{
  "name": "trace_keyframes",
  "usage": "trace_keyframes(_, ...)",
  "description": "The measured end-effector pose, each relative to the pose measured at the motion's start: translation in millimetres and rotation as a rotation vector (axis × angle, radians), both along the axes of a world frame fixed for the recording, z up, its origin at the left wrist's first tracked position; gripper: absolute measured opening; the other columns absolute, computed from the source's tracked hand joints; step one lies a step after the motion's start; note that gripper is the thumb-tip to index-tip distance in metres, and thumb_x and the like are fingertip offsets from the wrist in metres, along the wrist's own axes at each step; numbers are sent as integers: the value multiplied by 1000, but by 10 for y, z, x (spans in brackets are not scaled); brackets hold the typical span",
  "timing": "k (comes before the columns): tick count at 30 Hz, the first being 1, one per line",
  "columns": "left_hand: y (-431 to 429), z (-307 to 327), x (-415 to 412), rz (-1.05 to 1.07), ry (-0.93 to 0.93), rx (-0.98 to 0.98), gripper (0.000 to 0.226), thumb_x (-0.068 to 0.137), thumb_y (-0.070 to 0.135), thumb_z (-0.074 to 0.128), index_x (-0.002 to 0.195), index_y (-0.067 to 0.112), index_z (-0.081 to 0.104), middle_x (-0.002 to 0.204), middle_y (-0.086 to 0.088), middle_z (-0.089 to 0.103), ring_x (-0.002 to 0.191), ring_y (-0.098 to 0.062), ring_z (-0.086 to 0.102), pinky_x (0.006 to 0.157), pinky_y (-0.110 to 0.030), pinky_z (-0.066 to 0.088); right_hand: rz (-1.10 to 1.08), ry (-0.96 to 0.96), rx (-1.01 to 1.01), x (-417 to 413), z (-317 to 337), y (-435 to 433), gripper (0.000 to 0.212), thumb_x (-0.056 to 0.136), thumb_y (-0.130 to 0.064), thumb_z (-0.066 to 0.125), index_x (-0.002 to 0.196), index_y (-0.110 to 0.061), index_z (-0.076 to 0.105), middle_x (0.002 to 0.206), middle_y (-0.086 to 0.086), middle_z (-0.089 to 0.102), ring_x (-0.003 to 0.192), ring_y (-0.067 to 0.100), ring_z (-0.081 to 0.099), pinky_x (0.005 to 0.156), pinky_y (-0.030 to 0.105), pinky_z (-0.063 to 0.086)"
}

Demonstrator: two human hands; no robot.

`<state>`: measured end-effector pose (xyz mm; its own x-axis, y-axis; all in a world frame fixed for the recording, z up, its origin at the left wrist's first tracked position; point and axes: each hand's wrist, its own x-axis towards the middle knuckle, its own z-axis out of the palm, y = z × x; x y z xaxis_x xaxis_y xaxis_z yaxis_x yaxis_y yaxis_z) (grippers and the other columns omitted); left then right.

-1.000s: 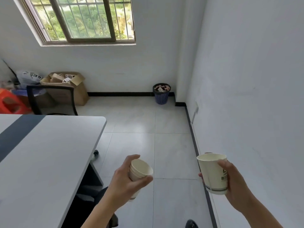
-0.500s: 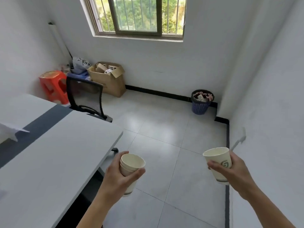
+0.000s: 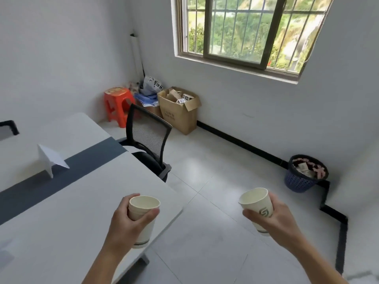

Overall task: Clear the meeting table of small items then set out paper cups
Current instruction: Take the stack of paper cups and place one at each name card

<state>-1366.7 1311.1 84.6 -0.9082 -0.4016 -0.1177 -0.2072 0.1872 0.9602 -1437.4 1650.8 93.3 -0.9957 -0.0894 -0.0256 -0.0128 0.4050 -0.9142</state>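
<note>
My left hand (image 3: 128, 222) grips a nested stack of cream paper cups (image 3: 143, 210) above the near corner of the white meeting table (image 3: 61, 212). A single paper cup (image 3: 257, 206) with a grey-green logo is held tilted in my right hand (image 3: 272, 220), over the tiled floor to the right of the table. Further left on the table's dark grey centre strip stands a folded white paper (image 3: 51, 159).
A black mesh office chair (image 3: 148, 138) is pushed against the table's far edge. Behind it are an orange plastic stool (image 3: 117, 104), an open cardboard box (image 3: 179, 109) and bags. A blue waste basket (image 3: 303, 173) full of scraps stands by the right wall.
My view has swung left, bringing the table, folded paper and stool into sight. Both hands kept their cups; the left one now hovers over the table corner.
</note>
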Motion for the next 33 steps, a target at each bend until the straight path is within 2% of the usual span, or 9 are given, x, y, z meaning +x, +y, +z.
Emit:
trace_keyframes(5,-314,47,-341,115,-8,25,85,42,57,78,118,27,56,104,4,68,87,-5,66,72,-24,51,118,-21,-5,-744,-38,-465,63,45,-58,81,94,-23,63,74,7,65,61,13,60,47,27,50)
trace_keyframes(11,-745,-64,-409,435,-69,23,85,39,57,79,115,25,57,103,1,68,93,-16,66,72,-27,51,381,-56,-46,-1698,-288,-1249,42,59,-29,84,94,-19,62,64,1,63,51,5,55,42,24,47)
trace_keyframes(15,-904,-36,-438,662,-89,-3,83,38,57,79,112,26,58,102,1,69,94,-18,66,75,-30,51,609,-76,-59,-2337,-478,-1911,37,70,-12,85,97,-21,61,69,-2,64,53,8,55,43,29,49)
trace_keyframes(19,-922,16,-409,832,-100,5,81,39,58,79,112,29,58,102,3,69,93,-14,67,76,-29,51,825,-108,-64,-2639,-543,-2667,37,71,-18,85,99,-19,60,70,-6,65,54,8,57,44,26,49)
trace_keyframes(23,-870,20,-165,1026,-108,49,81,38,57,79,111,31,57,102,4,69,86,-4,66,73,-24,49,1005,-107,-48,-2589,-527,-3335,45,63,-48,79,97,-25,60,79,-8,67,67,10,63,56,26,54)
trace_keyframes(26,-920,-34,53,1149,-120,78,85,37,57,78,114,28,58,102,4,67,90,-9,64,70,-25,47,1097,-67,6,-2480,-557,-3791,50,59,-66,68,92,-31,57,83,-15,68,71,6,64,63,29,54)
trace_keyframes(29,-1109,-120,265,1214,-125,100,82,38,57,78,113,30,57,104,3,67,92,-12,64,70,-28,47,1163,-10,82,-2302,-628,-4285,54,59,-74,63,92,-32,56,81,-11,68,75,5,64,66,31,53)
trace_keyframes(33,-1530,-221,521,1245,-116,112,79,41,58,79,113,31,57,105,4,68,93,-10,65,74,-28,49,1225,-6,108,-1945,-732,-4984,65,58,-75,65,101,-27,57,91,-9,67,83,10,64,71,36,55)
